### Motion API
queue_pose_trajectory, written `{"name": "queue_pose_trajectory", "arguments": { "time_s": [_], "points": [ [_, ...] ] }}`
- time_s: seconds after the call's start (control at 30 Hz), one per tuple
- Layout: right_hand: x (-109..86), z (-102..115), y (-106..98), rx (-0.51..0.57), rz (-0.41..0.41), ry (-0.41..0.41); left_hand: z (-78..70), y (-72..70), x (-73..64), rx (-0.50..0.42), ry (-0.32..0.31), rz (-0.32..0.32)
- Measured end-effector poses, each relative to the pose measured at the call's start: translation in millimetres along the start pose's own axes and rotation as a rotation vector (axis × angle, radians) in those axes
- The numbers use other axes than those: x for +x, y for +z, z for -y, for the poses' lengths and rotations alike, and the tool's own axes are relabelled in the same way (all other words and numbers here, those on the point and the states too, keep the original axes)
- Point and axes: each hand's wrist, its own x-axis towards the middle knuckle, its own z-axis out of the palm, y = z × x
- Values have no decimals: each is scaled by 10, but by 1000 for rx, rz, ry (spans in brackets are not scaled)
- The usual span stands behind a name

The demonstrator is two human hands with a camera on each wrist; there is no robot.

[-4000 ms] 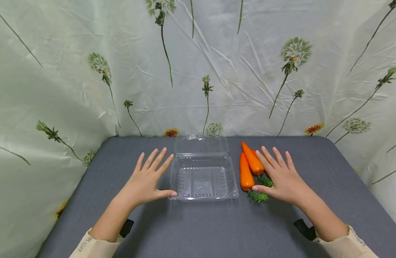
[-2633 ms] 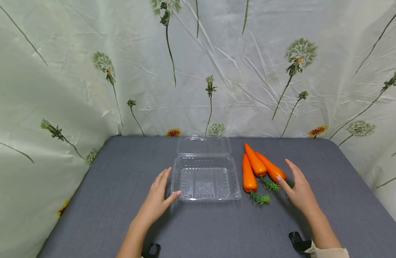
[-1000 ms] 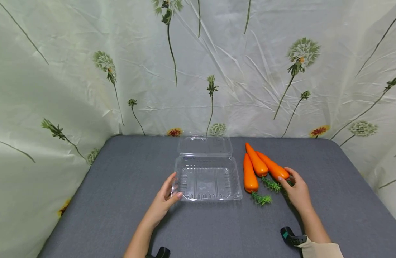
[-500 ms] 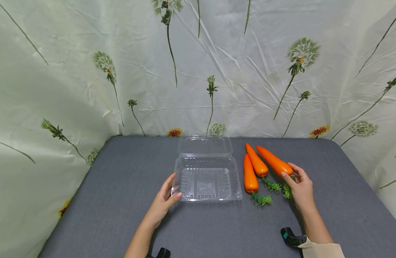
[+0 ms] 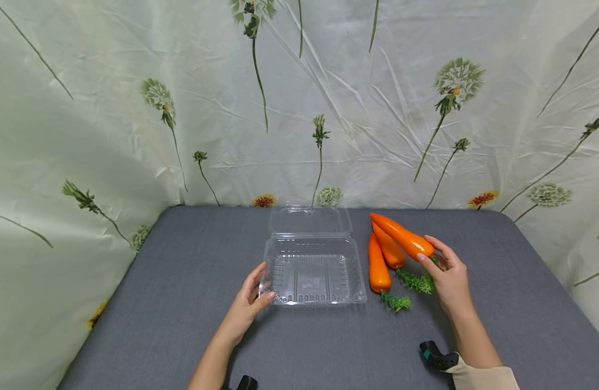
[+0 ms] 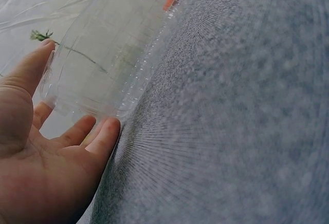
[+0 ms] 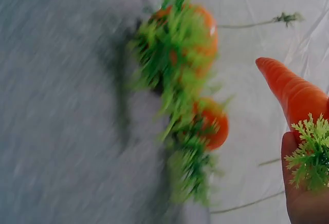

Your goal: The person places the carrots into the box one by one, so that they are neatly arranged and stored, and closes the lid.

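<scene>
A carrot (image 5: pixel 401 234) is lifted in my right hand (image 5: pixel 450 276), its thick end pinched between thumb and fingers and its tip pointing left and away. In the right wrist view, leafy green fronds (image 7: pixel 311 154) hang from the held carrot's top. Two more carrots lie on the table below it: one at the left (image 5: pixel 379 265), one partly covered by the held carrot (image 5: pixel 392 254). My left hand (image 5: pixel 245 303) grips the left side of a clear plastic clamshell container (image 5: pixel 311 271), thumb on the rim. The container's lid (image 5: pixel 310 219) is folded back; its inside holds nothing.
A dark grey cloth covers the table (image 5: pixel 328 346). Behind it hangs a pale curtain (image 5: pixel 377 108) printed with dandelions, right at the table's far edge. Black wrist devices (image 5: pixel 438 356) sit on both forearms.
My right hand has taken hold of the rightmost carrot, raised it off the table and moved it left over the middle carrot. The left hand came to the container's side and now stays there.
</scene>
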Motion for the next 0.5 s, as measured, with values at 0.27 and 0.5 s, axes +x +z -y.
{"name": "queue_pose_trajectory", "arguments": {
  "time_s": [0.27, 0.5],
  "points": [
    [37, 171, 176, 25, 65, -20, 13, -7, 2, -8, 5, 5],
    [29, 229, 343, 45, 100, -14, 19, -7, -5, -34, 10, 10]
  ]
}}
